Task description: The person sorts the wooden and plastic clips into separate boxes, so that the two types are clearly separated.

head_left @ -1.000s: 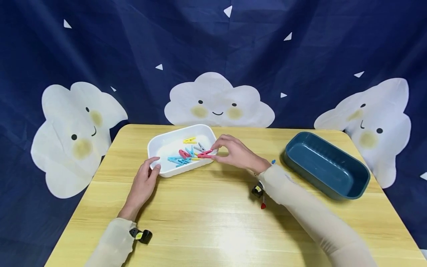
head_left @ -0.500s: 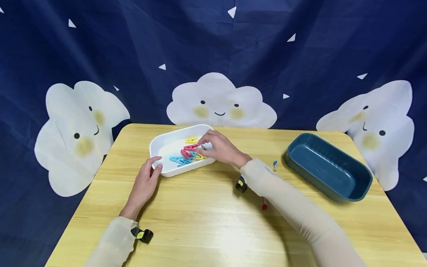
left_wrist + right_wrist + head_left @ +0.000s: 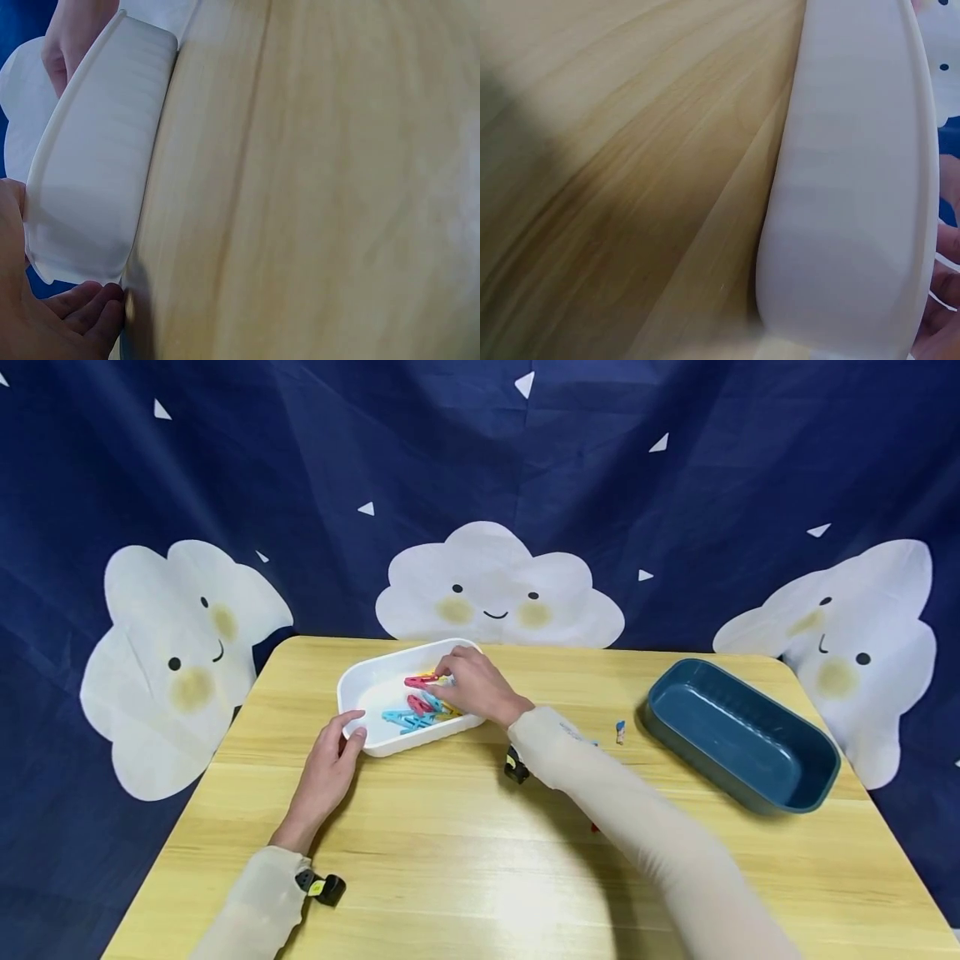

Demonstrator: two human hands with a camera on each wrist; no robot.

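A white plastic tray stands at the table's back, left of centre, with several clothespins in blue, red, yellow and grey lying in it. My left hand grips the tray's near left corner, thumb on the rim; the left wrist view has this hand against the end wall. Over the inside of the tray, my right hand pinches a red clothespin between thumb and fingers. Below it lie a second red clothespin and blue clothespins. In the right wrist view the tray wall partly hides the right fingers.
A deep dark teal bin stands at the right, with its inner floor visible. Left of it lies a tiny blue-topped object. A small red tip shows beside the right sleeve. A dark blue cloth with clouds hangs behind the table.
My right hand has moved left and farther into the tray, carrying the red clothespin from the right rim toward the back middle. The left hand keeps its hold on the tray.
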